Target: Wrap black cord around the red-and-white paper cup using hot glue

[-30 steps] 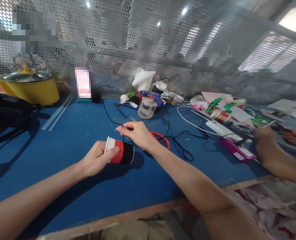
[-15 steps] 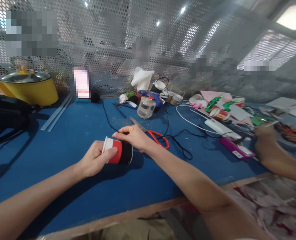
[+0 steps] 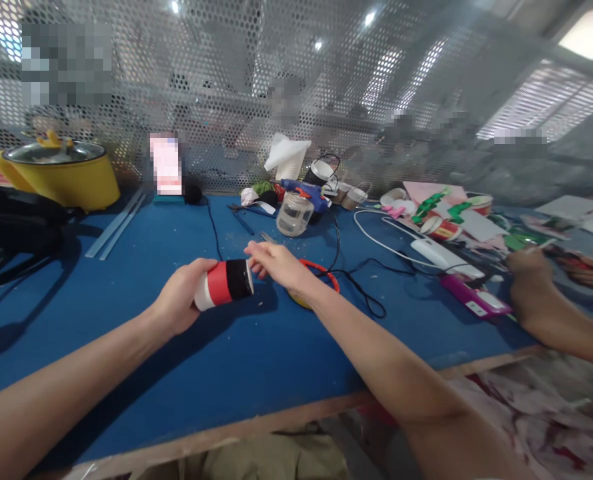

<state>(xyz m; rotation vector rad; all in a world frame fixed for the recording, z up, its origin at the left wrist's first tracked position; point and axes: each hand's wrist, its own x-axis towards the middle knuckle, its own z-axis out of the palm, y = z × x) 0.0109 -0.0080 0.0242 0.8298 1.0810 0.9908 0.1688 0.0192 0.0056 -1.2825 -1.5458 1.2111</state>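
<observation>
My left hand [image 3: 176, 303] is wrapped round a paper cup [image 3: 223, 283] with white, red and black bands. The cup lies on its side, lifted a little above the blue table [image 3: 141, 280], black end pointing right. My right hand [image 3: 279, 265] hovers just right of the cup, its fingers stretched toward the black end and holding nothing. Under that hand lie red-handled scissors [image 3: 321, 270] and a black cord [image 3: 361, 293].
At the back stand a clear jar [image 3: 295, 215], a blue glue gun [image 3: 306, 192] and a phone [image 3: 166, 167] against the mesh wall. A yellow pot [image 3: 59, 177] sits far left. Another person's hand [image 3: 531, 280] works at the right among paper scraps, beside a white power strip [image 3: 441, 257].
My left hand has lifted and turned the cup, so its black end now points right. My right hand has let go of its pinch at the cup's rim and opened.
</observation>
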